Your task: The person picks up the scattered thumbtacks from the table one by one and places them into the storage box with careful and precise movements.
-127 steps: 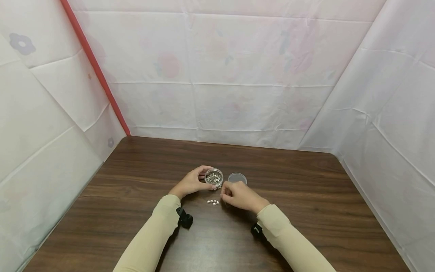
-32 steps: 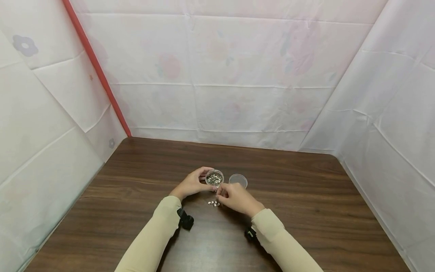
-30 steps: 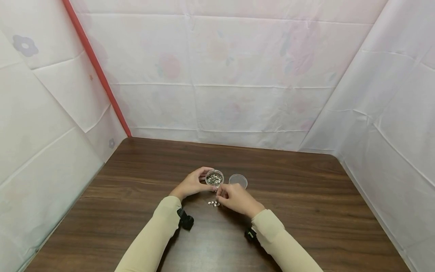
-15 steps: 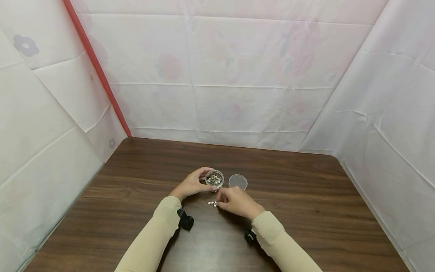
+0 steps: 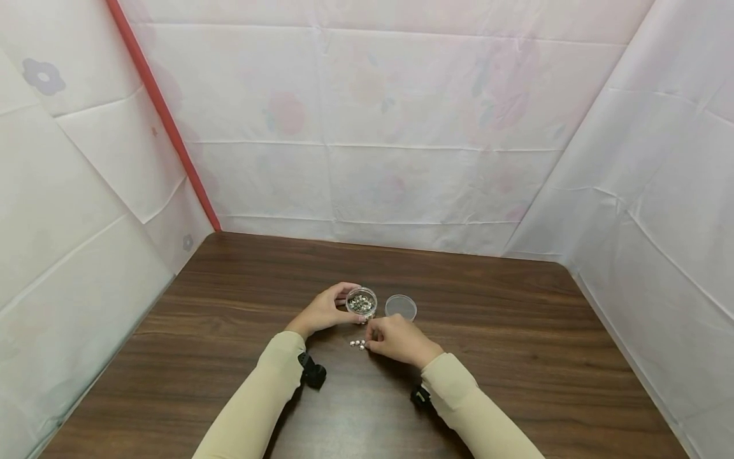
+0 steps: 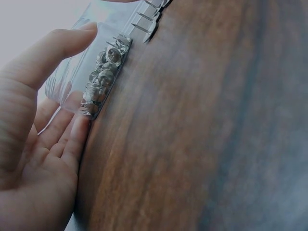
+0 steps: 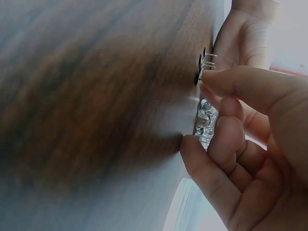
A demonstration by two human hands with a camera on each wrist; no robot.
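Note:
My left hand (image 5: 324, 312) curls its thumb and fingers around a clear round jar (image 6: 67, 72) standing on the table. Silver thumbtacks (image 5: 361, 302) fill the bottom of the jar, which has no lid on. In front of it, several loose thumbtacks (image 5: 357, 343) lie on the table with their points up. My right hand (image 5: 401, 341) is low at the right end of this group. Its thumb and index finger pinch at a thumbtack (image 7: 199, 72) there, mostly covered by the fingertips. The other fingers (image 7: 190, 147) curl in, one tip down at the tabletop.
A clear round lid (image 5: 401, 307) lies on the table just behind my right hand. The dark wooden table (image 5: 487, 306) reaches back to white cloth walls (image 5: 367, 115). A black wrist camera (image 5: 314, 373) sits on my left wrist, close above the table.
My right hand has moved left from beside the jar, then down and toward me to the right end of the loose thumbtacks. The left hand keeps its hold on the jar.

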